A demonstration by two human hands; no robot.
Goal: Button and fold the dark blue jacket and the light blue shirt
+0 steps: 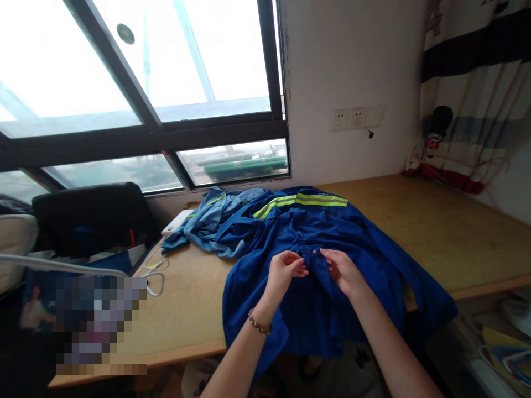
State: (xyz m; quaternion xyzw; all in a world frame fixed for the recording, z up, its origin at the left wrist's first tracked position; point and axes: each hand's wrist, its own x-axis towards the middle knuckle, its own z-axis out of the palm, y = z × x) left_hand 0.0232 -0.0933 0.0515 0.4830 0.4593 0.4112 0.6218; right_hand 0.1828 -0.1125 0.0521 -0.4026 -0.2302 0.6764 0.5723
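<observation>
A dark blue work jacket (365, 249) with yellow-green reflective stripes (305, 202) lies spread on the wooden table (448, 232), its lower part hanging over the front edge. My left hand (284, 271), with a bead bracelet on the wrist, pinches a fold of the jacket's cloth near its middle. My right hand (342, 268) pinches the same fold just to the right. The fingertips of both hands nearly meet.
A lighter blue garment (207, 221) lies bunched behind the jacket near the window. A white cable (155, 273) and a flat white object (176, 224) lie at the table's left. A black chair back (91, 215) stands left; wall sockets (350, 119) and a curtain (473, 94) are behind.
</observation>
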